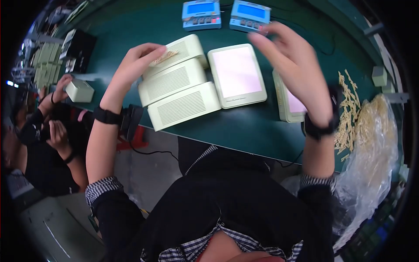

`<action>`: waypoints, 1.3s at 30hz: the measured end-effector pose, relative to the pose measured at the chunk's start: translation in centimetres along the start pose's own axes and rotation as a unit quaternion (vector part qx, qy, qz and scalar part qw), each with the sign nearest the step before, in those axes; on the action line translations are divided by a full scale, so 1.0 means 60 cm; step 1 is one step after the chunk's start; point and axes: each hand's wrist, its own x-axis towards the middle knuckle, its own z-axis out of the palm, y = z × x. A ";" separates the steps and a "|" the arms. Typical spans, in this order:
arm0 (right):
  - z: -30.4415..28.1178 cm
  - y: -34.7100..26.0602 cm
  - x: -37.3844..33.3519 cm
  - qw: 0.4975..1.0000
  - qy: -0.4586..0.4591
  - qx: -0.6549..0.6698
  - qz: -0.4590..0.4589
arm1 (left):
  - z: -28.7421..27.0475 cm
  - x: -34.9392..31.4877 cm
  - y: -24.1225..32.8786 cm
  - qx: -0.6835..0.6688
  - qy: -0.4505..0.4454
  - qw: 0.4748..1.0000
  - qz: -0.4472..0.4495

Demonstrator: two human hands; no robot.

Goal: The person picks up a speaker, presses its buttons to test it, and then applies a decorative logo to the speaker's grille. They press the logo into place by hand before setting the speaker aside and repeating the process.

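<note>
My left hand (139, 62) is closed around a few small beige plastic pieces (169, 56), whose ends stick out past my thumb. It is over the farthest of three cream slotted housings (185, 47), which lie side by side. My right hand (291, 60) is raised, thumb and fingers apart, slightly blurred, with nothing visible in it. It hangs above a cream unit (283, 105) that it partly covers, close to the right-hand blue device (249, 16). Between my hands, another cream unit (238, 75) lies with its pale pinkish panel up.
A second blue device (201, 15) stands at the far edge of the green table (131, 28). Loose beige pieces (348, 115) are heaped at the right beside a clear plastic bag (375, 144). At the left, another person's hand (62, 83) touches a cream box (80, 91).
</note>
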 end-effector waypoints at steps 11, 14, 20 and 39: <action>-0.046 0.137 -0.322 0.903 0.361 -0.095 0.212 | 0.000 0.030 0.043 0.067 -0.109 0.985 -0.114; -0.008 0.157 -0.339 0.903 0.374 -0.089 0.193 | 0.006 0.021 0.042 0.047 -0.098 0.984 -0.143; 0.016 0.179 -0.365 0.910 0.388 -0.080 0.119 | -0.008 0.015 0.050 0.000 -0.085 0.973 -0.213; -0.025 0.214 -0.406 0.958 0.283 0.043 0.004 | -0.062 0.029 0.042 0.020 -0.110 0.941 -0.319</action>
